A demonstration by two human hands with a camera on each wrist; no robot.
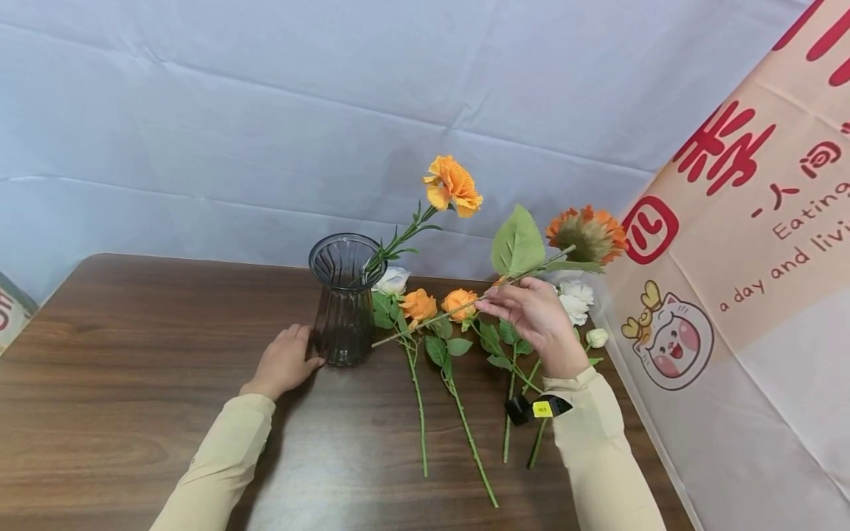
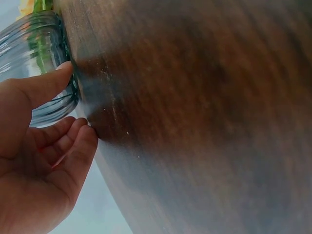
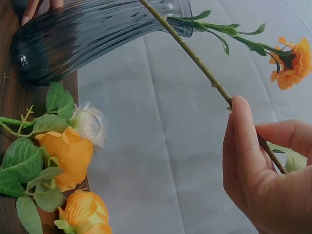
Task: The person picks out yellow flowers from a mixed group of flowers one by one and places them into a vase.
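Observation:
A dark ribbed glass vase stands upright on the table with one orange carnation leaning out to the right. The left hand is at the vase's base; in the left wrist view its thumb lies against the glass and the fingers are loosely bent beside it. The right hand pinches the stem of a large orange flower with a broad green leaf. In the right wrist view this stem slants in front of the vase, between thumb and fingers of the right hand.
Orange roses, a white-blue rose, white flowers and a pale bud lie on the wooden table, stems toward the front, right of the vase. A pale cloth hangs behind; a printed banner hangs at the right.

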